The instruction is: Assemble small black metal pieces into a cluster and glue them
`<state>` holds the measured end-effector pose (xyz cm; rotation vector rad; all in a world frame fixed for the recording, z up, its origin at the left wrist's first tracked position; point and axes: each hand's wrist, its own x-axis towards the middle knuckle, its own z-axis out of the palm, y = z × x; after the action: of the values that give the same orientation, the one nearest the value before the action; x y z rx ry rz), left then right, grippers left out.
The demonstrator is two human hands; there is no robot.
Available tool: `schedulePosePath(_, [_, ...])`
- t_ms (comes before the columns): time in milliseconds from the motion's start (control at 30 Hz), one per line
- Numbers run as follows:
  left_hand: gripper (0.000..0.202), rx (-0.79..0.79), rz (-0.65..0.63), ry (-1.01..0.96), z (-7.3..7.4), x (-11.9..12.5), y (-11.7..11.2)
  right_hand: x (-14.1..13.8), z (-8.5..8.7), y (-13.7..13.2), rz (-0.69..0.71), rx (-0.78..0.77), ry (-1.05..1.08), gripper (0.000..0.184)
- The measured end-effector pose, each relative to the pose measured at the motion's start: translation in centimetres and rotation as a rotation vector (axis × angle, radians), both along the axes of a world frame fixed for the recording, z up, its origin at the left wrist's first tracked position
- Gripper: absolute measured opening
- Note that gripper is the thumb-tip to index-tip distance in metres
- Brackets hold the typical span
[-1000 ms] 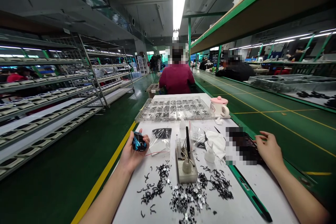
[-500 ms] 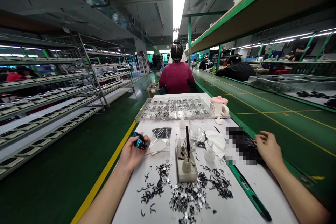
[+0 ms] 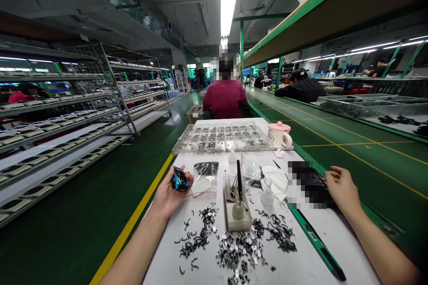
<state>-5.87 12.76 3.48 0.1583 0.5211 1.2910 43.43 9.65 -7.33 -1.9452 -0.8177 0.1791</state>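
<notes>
My left hand point(image 3: 171, 196) is closed around a small black and blue glossy object point(image 3: 180, 179), held up above the left edge of the table; its exact kind is unclear. Over at the right edge, my right hand point(image 3: 344, 187) has loosely bent fingers set apart, next to a dark pixelated object point(image 3: 310, 185) whose details are masked. Between my forearms lie loose curved black pieces point(image 3: 197, 240) and a heap of small silver metal parts point(image 3: 239, 249). A small holder point(image 3: 239, 222) with a bottle and thin sticks stands behind the heap.
A clear compartment tray point(image 3: 224, 148) of small parts lies at the back, beside a pink-lidded mug point(image 3: 279, 136). Plastic bags point(image 3: 204, 178), a squeeze bottle point(image 3: 266, 197), white tissue point(image 3: 276, 178) and a green-black tool point(image 3: 317, 245) lie around. A person point(image 3: 225, 100) sits ahead; racks point(image 3: 127, 93) stand left.
The small object in my left hand has turned, showing more of its blue face, and the left fingers have shifted slightly. My right hand has stayed in place.
</notes>
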Motion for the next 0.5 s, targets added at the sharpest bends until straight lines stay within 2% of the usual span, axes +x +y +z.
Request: schedulePosePath(500, [0.029, 0.014, -0.002, 0.011, -0.27, -0.25, 0.17, -0.06, 0.25, -0.07, 0.009, -0.015, -0.021, 0.032])
